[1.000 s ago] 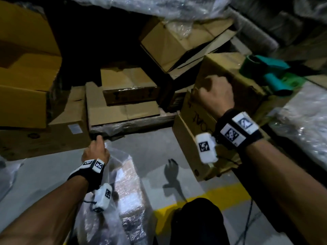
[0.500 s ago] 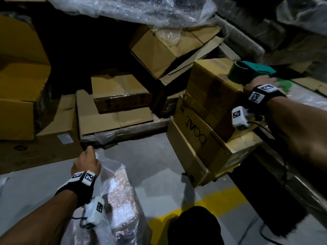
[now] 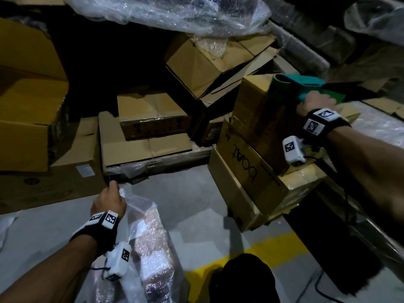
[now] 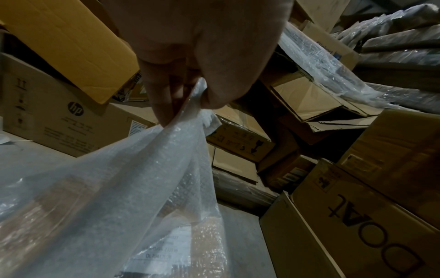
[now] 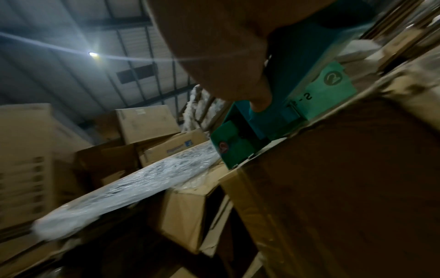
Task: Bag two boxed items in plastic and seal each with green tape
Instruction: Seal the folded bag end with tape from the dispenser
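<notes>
Our left hand (image 3: 108, 201) pinches the plastic bag (image 4: 133, 180) neck, right hand (image 3: 314, 106) grasps the green tape dispenser (image 3: 306, 87); slack pinch risks the neck reopening before we tape

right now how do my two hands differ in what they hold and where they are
The left hand is low over the floor, pinching the gathered neck of the plastic bag with the wrapped item inside. The right hand is higher and farther away, gripping the green tape dispenser on top of a cardboard box. Both are closed on something and wear a black wristband.
</notes>
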The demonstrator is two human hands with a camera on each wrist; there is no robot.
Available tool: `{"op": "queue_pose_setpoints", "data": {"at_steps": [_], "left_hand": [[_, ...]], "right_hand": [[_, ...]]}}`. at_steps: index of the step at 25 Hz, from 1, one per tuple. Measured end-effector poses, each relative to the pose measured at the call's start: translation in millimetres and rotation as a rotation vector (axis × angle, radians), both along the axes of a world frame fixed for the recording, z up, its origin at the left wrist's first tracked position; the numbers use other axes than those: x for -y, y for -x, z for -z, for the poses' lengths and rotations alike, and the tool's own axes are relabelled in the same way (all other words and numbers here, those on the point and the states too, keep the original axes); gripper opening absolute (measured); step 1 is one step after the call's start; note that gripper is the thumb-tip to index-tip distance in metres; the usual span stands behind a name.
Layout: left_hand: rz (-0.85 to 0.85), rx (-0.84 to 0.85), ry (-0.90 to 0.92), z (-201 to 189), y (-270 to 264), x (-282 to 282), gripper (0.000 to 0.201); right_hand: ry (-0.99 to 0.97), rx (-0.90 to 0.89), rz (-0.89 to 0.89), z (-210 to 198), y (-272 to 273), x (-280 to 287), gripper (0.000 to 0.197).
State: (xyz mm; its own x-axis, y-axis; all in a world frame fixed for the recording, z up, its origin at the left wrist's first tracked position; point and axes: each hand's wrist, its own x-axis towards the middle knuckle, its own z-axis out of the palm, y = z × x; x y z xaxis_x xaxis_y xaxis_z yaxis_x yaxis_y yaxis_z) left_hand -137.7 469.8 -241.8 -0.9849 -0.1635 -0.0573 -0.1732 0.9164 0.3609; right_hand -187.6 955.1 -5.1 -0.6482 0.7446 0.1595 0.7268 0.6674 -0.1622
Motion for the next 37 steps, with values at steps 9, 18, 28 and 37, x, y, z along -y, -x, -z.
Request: {"op": "queue_pose_setpoints", "data": {"at_steps": [9, 18, 28, 37], "left_hand": [[-0.084, -0.065, -0.179, 3, -12, 29, 0.018], [-0.252, -0.274, -0.485, 29, -24, 59, 0.022], [-0.487, -0.289, -0.760, 42, -5, 61, 0.020], [-0.409, -0.288, -0.844, 51, 5, 65, 0.011]], "right_hand": [[0.390, -0.203, -0.548, 9, -16, 159, 0.041], [1.627, -0.246, -0.285, 166, -33, 289, 0.032], [2.275, -0.413, 0.114, 249, -30, 330, 0.049], [2.294, -0.324, -0.181, 256, -35, 338, 0.042]]}}
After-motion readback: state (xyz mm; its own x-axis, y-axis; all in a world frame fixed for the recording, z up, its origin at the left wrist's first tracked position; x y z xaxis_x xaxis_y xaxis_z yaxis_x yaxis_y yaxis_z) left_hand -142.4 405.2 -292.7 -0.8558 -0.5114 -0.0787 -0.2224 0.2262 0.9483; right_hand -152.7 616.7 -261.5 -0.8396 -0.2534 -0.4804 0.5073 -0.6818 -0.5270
